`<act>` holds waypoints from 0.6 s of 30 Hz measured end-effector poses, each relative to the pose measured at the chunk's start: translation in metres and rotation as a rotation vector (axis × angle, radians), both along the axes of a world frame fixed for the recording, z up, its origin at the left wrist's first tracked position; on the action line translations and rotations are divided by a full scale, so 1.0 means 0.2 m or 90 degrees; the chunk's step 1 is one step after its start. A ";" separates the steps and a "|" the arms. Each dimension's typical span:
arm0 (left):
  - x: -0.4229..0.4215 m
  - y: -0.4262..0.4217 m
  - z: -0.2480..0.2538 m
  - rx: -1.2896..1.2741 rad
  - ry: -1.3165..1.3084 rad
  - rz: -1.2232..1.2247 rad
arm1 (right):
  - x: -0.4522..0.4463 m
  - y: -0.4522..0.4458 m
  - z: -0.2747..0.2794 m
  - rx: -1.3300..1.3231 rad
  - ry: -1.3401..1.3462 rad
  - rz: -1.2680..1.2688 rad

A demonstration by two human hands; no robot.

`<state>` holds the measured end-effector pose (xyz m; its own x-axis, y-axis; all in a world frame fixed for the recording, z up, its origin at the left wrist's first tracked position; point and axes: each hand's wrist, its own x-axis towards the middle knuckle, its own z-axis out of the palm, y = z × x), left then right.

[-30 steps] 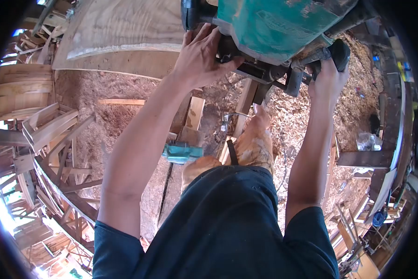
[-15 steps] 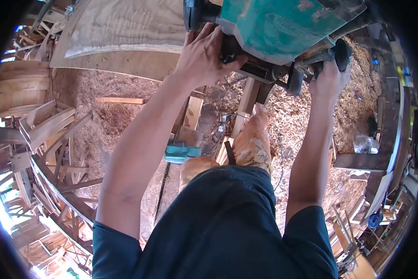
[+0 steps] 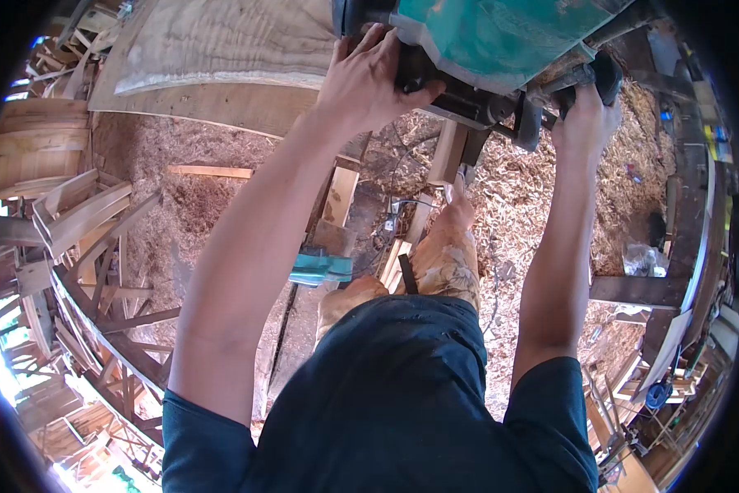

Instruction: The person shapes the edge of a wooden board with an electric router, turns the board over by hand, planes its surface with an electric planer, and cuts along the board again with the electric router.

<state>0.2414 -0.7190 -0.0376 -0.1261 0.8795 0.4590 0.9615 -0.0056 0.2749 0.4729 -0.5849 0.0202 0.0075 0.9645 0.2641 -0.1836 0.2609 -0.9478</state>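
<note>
A large teal power tool (image 3: pixel 501 37) with dark metal parts is at the top of the view. My left hand (image 3: pixel 374 82) lies against its dark left side, fingers stretched upward and a little apart, thumb reaching right over the base. On the tool's right side, my right hand (image 3: pixel 585 115) is wrapped round a black knob (image 3: pixel 606 78). Under the tool a squared wooden beam (image 3: pixel 447 156) runs down toward my legs. The tool's underside and where it meets the beam are hidden.
A wide wooden board (image 3: pixel 213 103) spans the upper left. Stacked timber (image 3: pixel 36 152) and wooden frames (image 3: pixel 90 218) stand at the left. A smaller teal tool (image 3: pixel 324 268) sits by my legs. Wood shavings (image 3: pixel 517 197) cover the ground, with a cable among them.
The teal tool and both my hands have shifted slightly up and to the right in view. More of the beam's end shows beneath the tool. Both hands keep their places on it.
</note>
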 end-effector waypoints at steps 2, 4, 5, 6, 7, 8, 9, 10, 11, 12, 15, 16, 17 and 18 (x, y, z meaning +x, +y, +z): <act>-0.01 0.02 0.00 0.002 -0.006 -0.002 | -0.01 0.02 -0.01 0.003 0.000 -0.006; -0.01 0.03 0.03 -0.021 0.001 -0.004 | -0.02 0.07 -0.02 0.018 0.022 -0.006; -0.01 0.04 0.04 -0.031 0.004 -0.005 | -0.02 0.09 -0.03 0.018 0.017 -0.005; -0.01 0.05 0.04 -0.030 0.005 -0.001 | -0.02 0.10 -0.03 0.018 0.012 -0.004; -0.02 0.06 0.04 -0.030 0.005 0.003 | -0.03 0.12 -0.03 0.017 0.007 -0.004; -0.02 0.07 0.04 -0.028 0.005 0.007 | -0.03 0.13 -0.03 0.009 0.015 0.007; -0.02 0.08 0.04 -0.033 -0.006 0.007 | -0.04 0.14 -0.02 0.002 0.022 0.017; -0.02 0.09 0.04 -0.039 -0.018 0.007 | -0.04 0.15 -0.02 -0.006 0.028 0.028; -0.03 0.10 0.04 -0.045 -0.029 0.006 | -0.04 0.15 -0.02 -0.002 0.020 0.023; -0.03 0.12 0.04 -0.034 -0.036 0.001 | -0.04 0.16 -0.01 0.002 0.012 0.020; -0.06 0.15 0.01 -0.022 -0.022 -0.005 | -0.05 0.19 -0.01 0.005 0.008 0.021; -0.06 0.16 0.00 -0.030 0.003 -0.003 | -0.05 0.19 -0.02 0.005 0.010 0.022; -0.07 0.17 -0.01 -0.038 0.029 -0.002 | -0.05 0.20 -0.02 -0.001 0.001 0.012; -0.06 0.18 0.00 -0.035 0.022 -0.003 | -0.06 0.20 -0.01 -0.007 -0.008 0.001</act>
